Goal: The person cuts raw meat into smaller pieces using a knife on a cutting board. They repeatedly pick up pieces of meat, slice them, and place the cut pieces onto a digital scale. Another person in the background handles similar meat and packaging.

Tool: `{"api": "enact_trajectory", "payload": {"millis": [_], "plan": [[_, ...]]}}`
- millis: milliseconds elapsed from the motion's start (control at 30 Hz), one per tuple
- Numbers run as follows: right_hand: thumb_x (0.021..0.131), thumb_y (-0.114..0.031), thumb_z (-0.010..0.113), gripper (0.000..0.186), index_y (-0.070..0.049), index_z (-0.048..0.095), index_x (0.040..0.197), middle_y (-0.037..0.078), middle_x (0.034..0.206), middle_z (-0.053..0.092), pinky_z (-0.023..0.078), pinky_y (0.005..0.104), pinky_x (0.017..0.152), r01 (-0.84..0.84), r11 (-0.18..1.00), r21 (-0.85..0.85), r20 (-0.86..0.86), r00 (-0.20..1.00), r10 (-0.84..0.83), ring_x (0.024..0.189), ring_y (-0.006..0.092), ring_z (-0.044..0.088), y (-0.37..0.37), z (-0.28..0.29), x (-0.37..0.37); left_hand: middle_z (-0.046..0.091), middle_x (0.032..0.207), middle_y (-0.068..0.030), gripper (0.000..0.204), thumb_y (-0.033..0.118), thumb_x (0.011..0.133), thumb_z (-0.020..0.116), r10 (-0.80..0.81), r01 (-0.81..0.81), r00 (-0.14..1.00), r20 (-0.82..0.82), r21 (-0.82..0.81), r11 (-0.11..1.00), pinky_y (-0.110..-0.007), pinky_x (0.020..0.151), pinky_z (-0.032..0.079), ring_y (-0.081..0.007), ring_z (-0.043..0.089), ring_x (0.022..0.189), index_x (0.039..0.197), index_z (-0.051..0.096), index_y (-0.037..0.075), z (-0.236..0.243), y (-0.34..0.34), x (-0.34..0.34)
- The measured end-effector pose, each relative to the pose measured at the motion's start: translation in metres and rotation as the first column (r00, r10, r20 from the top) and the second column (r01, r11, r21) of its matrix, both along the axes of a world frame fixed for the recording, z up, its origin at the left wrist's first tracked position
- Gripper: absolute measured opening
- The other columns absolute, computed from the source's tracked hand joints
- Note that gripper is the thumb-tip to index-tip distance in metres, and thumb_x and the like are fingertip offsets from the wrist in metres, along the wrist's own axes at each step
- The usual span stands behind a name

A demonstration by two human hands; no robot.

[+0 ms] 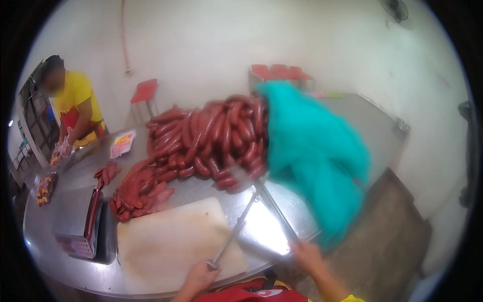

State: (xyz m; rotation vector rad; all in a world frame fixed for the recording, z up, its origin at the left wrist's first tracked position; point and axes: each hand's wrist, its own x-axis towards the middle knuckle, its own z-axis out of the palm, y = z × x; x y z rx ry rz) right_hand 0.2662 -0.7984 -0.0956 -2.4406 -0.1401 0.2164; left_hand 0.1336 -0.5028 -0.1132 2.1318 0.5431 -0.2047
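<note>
White wall (211, 45); red stools (145, 91) against it; brown floor (392, 236); wall fan (394, 8).

A: Table (282, 236), near edge — what blocks it?

B: White board (171, 246) at centre; scale (80, 226) just left of it. Both hands, left (198, 279) and right (307, 254), hold long rods (251, 211) crossing the bare steel right of the board.

A: Farther in?

B: Sausage heap (206, 141) fills the middle, spilling toward the board. Teal net (317, 156) hangs over the right side.

A: Free room?

B: Bare steel strip between board and net; far right corner beyond the net — open.
</note>
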Motion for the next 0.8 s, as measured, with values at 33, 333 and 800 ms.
{"api": "enact_trajectory", "payload": {"millis": [33,333,800], "plan": [[0.088,-0.06,0.054,0.06,-0.001,0.06,0.078,0.022,0.072,0.063,0.052,0.0452,0.064,-0.113,0.993,-0.015,-0.143,0.984,0.11,0.073,0.0396,0.065,0.023,-0.003,-0.012,0.07,0.083,-0.0135,0.031,0.033,0.083,0.069,-0.019,0.018,1.0,-0.009,-0.04,0.999,-0.036,0.077,0.052,-0.031,0.067,0.081,0.094,0.065,0.004,-0.001,0.001,0.003],[0.089,-0.049,0.06,0.05,0.0,0.062,0.08,0.02,0.064,0.062,0.049,0.0424,0.057,-0.005,0.998,0.07,0.206,0.978,-0.01,0.06,0.0371,0.062,0.04,-0.026,-0.003,0.068,0.092,-0.02,0.041,0.038,0.082,0.068,-0.05,0.051,0.997,-0.051,0.006,0.999,-0.039,0.078,0.051,-0.0362,0.065,0.09,0.098,0.063,0.001,0.004,0.047,-0.016],[0.089,-0.055,0.055,0.053,-0.002,0.062,0.083,0.021,0.072,0.063,0.05,0.0441,0.064,0.032,0.999,-0.02,0.205,0.978,-0.027,0.072,0.0385,0.065,0.052,-0.009,-0.015,0.067,0.071,-0.0101,0.039,0.036,0.078,0.076,-0.051,0.053,0.997,0.062,-0.031,0.998,-0.032,0.062,0.05,-0.0213,0.063,0.064,0.092,0.064,0.002,-0.003,0.055,-0.023]]}}
